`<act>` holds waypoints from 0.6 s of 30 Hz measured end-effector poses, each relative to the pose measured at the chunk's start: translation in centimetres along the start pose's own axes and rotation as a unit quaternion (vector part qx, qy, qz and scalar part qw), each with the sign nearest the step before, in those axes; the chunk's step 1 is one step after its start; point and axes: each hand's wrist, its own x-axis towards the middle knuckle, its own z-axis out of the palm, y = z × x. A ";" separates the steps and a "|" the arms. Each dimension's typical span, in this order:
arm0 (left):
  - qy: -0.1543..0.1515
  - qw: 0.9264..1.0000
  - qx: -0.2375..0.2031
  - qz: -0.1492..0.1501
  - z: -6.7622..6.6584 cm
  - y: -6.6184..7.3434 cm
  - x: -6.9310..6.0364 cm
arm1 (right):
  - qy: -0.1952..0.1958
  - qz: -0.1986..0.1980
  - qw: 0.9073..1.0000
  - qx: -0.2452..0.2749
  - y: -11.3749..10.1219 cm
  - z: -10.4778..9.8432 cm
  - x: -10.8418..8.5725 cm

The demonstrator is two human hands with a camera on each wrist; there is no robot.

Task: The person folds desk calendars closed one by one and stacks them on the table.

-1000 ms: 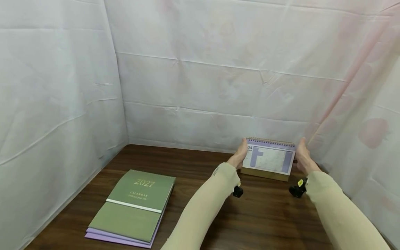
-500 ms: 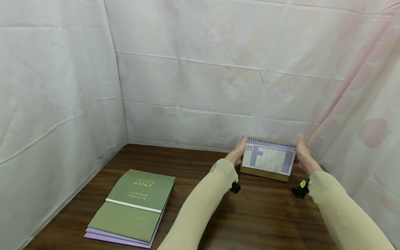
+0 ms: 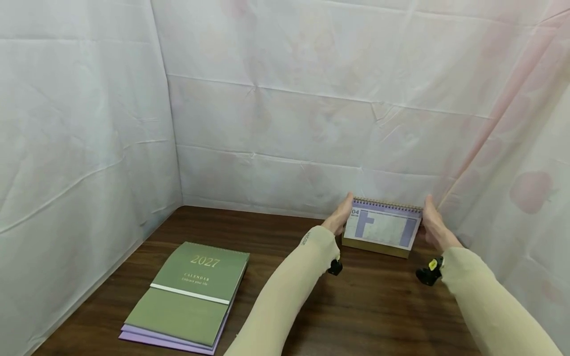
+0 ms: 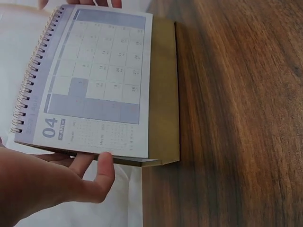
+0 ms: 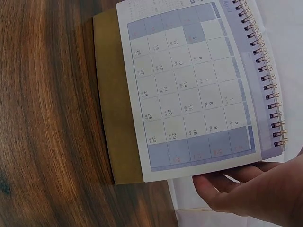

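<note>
A desk calendar (image 3: 383, 227) with a spiral top stands at the back right of the table, its purple and white April page facing me. Its base strip (image 4: 163, 94) is brownish gold and rests on the wood. My left hand (image 3: 339, 216) holds the calendar's left side; in the left wrist view its fingertips (image 4: 105, 163) bend against that edge. The right hand (image 3: 436, 226) holds the opposite side, and some of its fingers (image 5: 208, 187) reach behind the page in the right wrist view. What lies behind the calendar is hidden.
A green 2027 calendar (image 3: 187, 291) with a white band lies at the table's left, with purple sheets or a cover under it. The dark wooden table (image 3: 356, 306) meets pale cloth walls (image 3: 267, 123) at the back and sides.
The wrists have spread slightly apart, and the left fingertips sit a little higher on the calendar's side. The calendar stays in nearly the same place; the green calendar has not moved.
</note>
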 end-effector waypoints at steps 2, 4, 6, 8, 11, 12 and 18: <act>-0.002 1.000 0.002 -0.001 0.1 0.1 -0.1 | 0.004 0.003 1.000 -0.006 0.0 -0.1 0.0; -0.007 1.000 0.007 0.001 0.1 0.3 -0.1 | 0.012 0.006 1.000 -0.005 0.0 -0.1 -0.1; -0.013 1.000 0.010 0.004 0.0 0.5 -0.1 | 0.019 0.008 1.000 -0.008 -0.2 -0.1 -0.1; -0.021 1.000 0.015 0.008 -0.1 0.7 -0.1 | 0.023 0.006 1.000 0.004 -0.3 -0.1 -0.1; -0.031 0.999 0.027 0.009 -0.4 1.1 0.0 | 0.019 0.000 1.000 0.021 -0.6 0.0 0.0; -0.034 0.999 0.030 0.009 -0.5 1.1 0.1 | 0.015 -0.003 0.999 0.028 -0.7 -0.1 0.1; -0.040 0.999 0.014 0.017 -0.8 1.5 0.4 | -0.044 -0.014 0.996 0.074 -1.3 -0.8 0.3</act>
